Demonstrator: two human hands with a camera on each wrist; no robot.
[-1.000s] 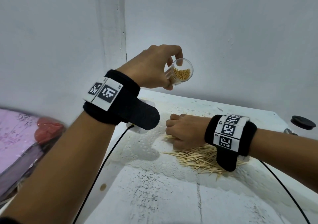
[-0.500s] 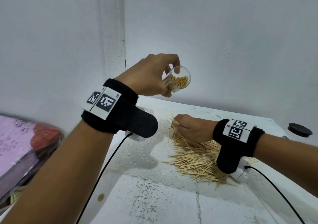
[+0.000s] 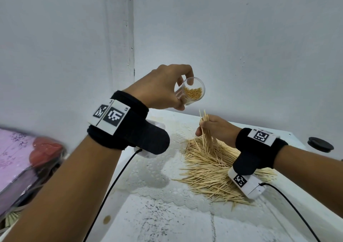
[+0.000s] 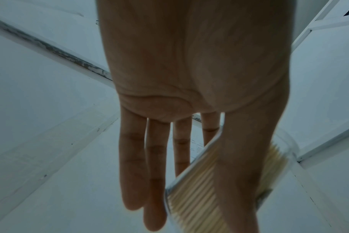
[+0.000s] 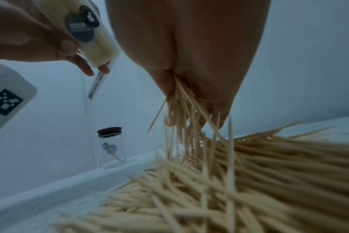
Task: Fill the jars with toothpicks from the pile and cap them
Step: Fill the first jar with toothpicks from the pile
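1. Left hand [image 3: 163,89] grips one open jar [image 3: 192,91], part-filled, tilted, above the table [image 3: 167,223].
2. Right hand [image 3: 216,128] pinches a toothpick bunch [image 3: 206,132] over the pile [image 3: 213,169].
3. One capped jar [image 5: 111,146] stands behind; one loose cap [image 3: 320,144] lies right.

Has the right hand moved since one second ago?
Yes. The right hand rose off the toothpick pile, lifting a bunch of toothpicks toward the jar.

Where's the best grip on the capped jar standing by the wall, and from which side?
Take the capped jar around its clear cylindrical body, just below the dark cap, fingers on opposite sides. Come in level from the toothpick pile side: the jar stands upright and the wall looks close behind it. Gripping the cap alone might pull it off.
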